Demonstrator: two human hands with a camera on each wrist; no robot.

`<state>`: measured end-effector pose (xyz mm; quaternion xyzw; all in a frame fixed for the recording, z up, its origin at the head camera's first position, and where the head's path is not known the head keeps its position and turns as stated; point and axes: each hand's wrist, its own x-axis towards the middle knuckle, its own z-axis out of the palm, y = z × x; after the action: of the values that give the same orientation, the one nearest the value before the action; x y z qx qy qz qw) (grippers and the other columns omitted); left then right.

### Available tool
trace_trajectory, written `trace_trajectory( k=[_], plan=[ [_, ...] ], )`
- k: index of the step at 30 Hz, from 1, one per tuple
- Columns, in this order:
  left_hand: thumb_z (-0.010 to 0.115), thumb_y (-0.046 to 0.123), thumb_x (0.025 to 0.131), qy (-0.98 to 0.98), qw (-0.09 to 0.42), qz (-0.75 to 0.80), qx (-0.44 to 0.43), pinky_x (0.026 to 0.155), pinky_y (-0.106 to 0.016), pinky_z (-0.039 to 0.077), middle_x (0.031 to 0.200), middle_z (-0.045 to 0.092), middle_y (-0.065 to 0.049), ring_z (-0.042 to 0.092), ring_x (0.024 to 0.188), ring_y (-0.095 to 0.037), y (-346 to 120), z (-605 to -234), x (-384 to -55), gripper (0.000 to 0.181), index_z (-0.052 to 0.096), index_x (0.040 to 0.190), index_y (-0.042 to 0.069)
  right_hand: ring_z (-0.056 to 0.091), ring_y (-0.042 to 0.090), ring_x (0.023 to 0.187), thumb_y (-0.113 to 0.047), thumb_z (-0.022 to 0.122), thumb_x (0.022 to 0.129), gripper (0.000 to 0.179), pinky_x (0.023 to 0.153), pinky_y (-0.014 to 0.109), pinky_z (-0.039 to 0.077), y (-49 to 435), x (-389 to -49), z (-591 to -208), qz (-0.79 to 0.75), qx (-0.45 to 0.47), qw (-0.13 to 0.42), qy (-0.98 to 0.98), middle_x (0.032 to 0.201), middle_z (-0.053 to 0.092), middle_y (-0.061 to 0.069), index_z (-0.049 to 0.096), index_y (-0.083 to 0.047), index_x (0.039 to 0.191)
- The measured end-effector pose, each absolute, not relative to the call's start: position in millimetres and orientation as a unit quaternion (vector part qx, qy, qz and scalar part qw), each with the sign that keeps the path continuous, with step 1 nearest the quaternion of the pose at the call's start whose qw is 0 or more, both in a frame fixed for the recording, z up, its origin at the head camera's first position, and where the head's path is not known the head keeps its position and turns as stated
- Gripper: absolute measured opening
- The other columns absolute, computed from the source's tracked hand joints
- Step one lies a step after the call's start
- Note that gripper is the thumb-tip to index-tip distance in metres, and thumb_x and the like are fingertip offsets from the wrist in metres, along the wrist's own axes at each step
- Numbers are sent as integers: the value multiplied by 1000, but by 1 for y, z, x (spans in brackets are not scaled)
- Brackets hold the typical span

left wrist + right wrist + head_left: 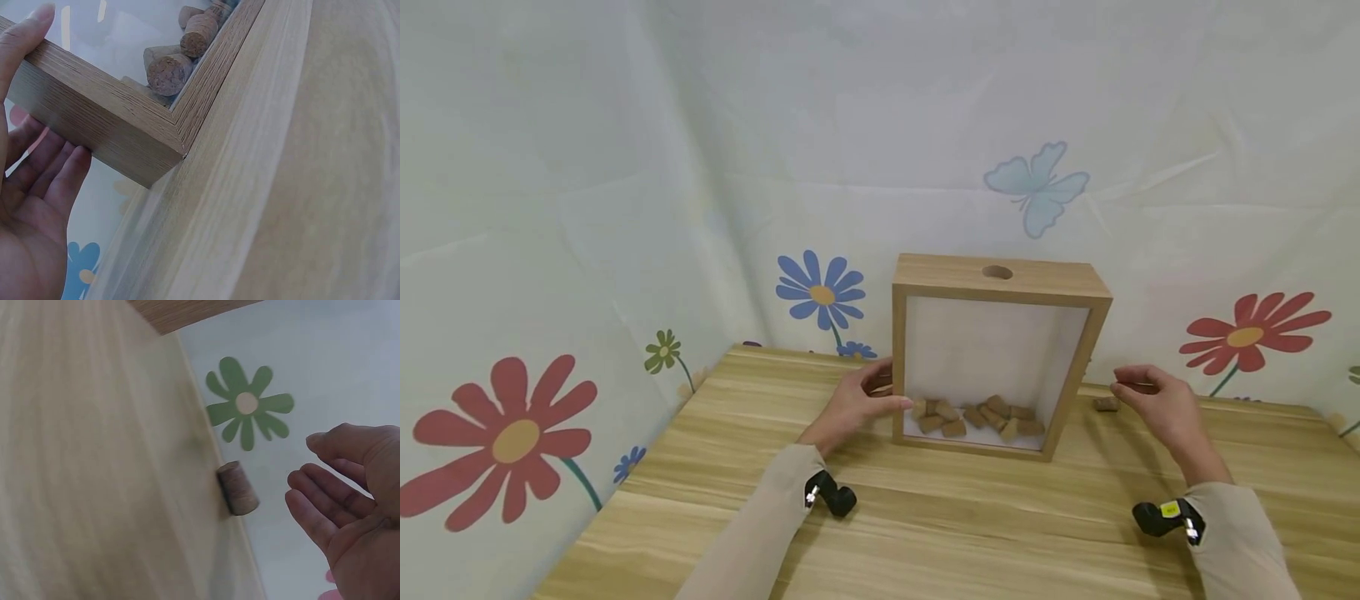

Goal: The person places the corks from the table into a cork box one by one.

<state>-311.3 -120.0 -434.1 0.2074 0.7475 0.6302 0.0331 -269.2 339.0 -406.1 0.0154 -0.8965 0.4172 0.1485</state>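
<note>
A wooden shadow box (940, 272) with a clear front and a round hole in its top stands upright on the table. Several wine corks (997, 406) lie in a loose heap along its bottom. My left hand (859, 402) holds the box's left side, thumb at the front edge and fingers reaching round behind, as the left wrist view shows. To the right of the box, one loose wine cork (238, 489) lies on its side near the table's back edge. Close to that cork is my right hand (1163, 410), its fingers loosely bent with nothing between them.
The wood-grain table (970, 525) reaches back to a pale cloth (910, 125) printed with flowers and a butterfly. This cloth hangs right behind the box. Small black cameras (1165, 518) are worn on both wrists.
</note>
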Motion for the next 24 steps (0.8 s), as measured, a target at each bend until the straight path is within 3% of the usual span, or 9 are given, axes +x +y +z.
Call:
trace_trajectory(
  k=[3,7,9,11,17,24],
  plan=[
    [89,16,89,748,30,629,210,110,-36,52,150,59,-14,59,135,-32,-121,-435,-311,82,47,158,4,54,-14,90,-20,70,105,41,72,9,47,339,-272,-412,406,16,136,-904,127,69,30,65,9,133],
    [88,14,90,747,27,628,215,111,-36,51,150,58,-16,59,135,-33,-121,-435,-311,81,47,158,2,69,20,104,-15,73,102,40,77,13,44,339,-275,-417,388,26,129,-912,124,70,31,65,11,131],
    [87,14,90,747,27,627,217,111,-37,51,150,58,-17,58,136,-34,-121,-436,-312,81,46,158,1,68,38,113,-13,74,101,39,79,14,43,340,-275,-419,381,32,128,-915,124,70,32,66,13,129],
    [87,14,90,748,28,627,218,111,-37,51,150,58,-18,58,136,-34,-121,-436,-312,81,46,158,1,64,48,119,-12,74,101,39,79,15,43,341,-276,-421,378,35,120,-918,125,68,33,65,13,129],
    [87,12,90,744,29,631,219,112,-36,50,150,58,-18,58,136,-34,-120,-436,-313,79,47,157,1,63,50,118,-4,72,100,36,76,12,46,345,-280,-425,367,56,83,-925,123,68,35,63,15,129],
    [87,11,89,745,27,629,222,111,-36,51,149,58,-18,59,135,-33,-120,-434,-311,79,47,157,1,68,37,105,1,74,96,30,72,9,46,345,-281,-429,358,76,100,-925,115,71,32,67,16,121]
  ],
)
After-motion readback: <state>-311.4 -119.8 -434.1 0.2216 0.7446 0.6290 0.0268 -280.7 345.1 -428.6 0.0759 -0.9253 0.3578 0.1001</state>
